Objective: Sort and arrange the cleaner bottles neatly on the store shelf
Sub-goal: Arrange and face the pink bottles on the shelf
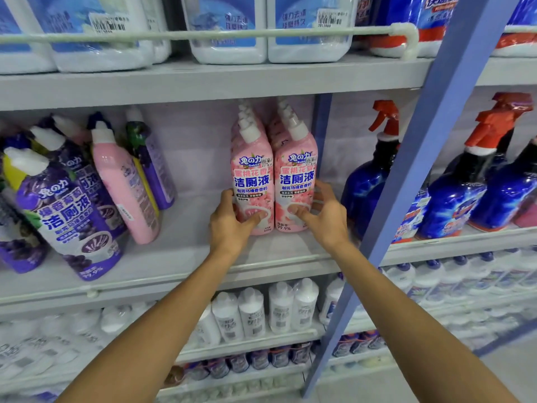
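On shelf [186, 257], left hand [229, 225], right hand [325, 219] grip pink bottles [252, 175].

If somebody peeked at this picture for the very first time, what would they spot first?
Two hands in the middle catch the eye first: the left hand grips the left pink bottle and the right hand grips the right pink bottle, both upright at the front of two tidy rows. To their left, purple bottles lean in a messy bunch. To their right stand blue spray bottles with red triggers.
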`<state>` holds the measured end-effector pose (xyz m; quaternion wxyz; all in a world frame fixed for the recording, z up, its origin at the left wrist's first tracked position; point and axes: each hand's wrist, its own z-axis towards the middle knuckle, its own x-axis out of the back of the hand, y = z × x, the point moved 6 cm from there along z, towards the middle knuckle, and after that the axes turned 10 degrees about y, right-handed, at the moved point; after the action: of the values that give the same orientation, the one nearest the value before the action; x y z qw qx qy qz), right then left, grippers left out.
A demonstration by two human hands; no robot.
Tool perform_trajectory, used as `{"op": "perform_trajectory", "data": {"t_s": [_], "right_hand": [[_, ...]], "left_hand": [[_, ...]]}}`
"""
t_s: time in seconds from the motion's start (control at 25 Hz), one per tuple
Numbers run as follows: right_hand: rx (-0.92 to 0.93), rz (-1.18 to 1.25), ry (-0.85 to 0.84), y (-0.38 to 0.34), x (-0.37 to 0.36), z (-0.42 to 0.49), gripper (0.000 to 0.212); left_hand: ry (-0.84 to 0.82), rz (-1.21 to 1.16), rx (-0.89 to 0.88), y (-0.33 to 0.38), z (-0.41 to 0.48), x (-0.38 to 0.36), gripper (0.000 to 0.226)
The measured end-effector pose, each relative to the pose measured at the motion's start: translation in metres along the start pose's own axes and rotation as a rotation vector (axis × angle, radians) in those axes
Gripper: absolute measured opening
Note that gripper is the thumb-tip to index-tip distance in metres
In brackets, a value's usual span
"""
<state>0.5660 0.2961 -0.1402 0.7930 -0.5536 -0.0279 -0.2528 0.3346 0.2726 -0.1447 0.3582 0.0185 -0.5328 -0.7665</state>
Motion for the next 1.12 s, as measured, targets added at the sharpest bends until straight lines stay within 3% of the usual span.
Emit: {"op": "perform_trajectory", "data": {"t_s": [0.2, 0.36, 0.52, 0.72, 0.92, 1.12], "right_hand": [[0.018, -0.062, -0.048, -0.010, 0.009, -0.011, 0.083], [0.089, -0.143, -0.018, -0.035, 0.015, -0.047, 0.080], [0.209, -0.144, -0.027, -0.095, -0.026, -0.090, 0.072], [0.358, -0.073, -0.294, -0.188, -0.138, -0.148, 0.072], [0.401, 0.072, -0.432, -0.260, -0.233, -0.210, 0.071], [0.441, 0.138, -0.540, -0.309, -0.304, -0.250, 0.076]], "left_hand": [[-0.230, -0.116, 0.026, -0.012, 0.005, 0.011, 0.072], [-0.373, -0.179, 0.002, -0.021, 0.003, 0.062, 0.092], [-0.362, -0.220, -0.031, -0.036, 0.001, 0.148, 0.102], [-0.332, -0.212, 0.006, -0.057, -0.008, 0.282, 0.074], [-0.186, -0.120, 0.036, -0.099, -0.008, 0.418, 0.061], [-0.073, -0.027, 0.027, -0.128, -0.001, 0.510, 0.050]]}}
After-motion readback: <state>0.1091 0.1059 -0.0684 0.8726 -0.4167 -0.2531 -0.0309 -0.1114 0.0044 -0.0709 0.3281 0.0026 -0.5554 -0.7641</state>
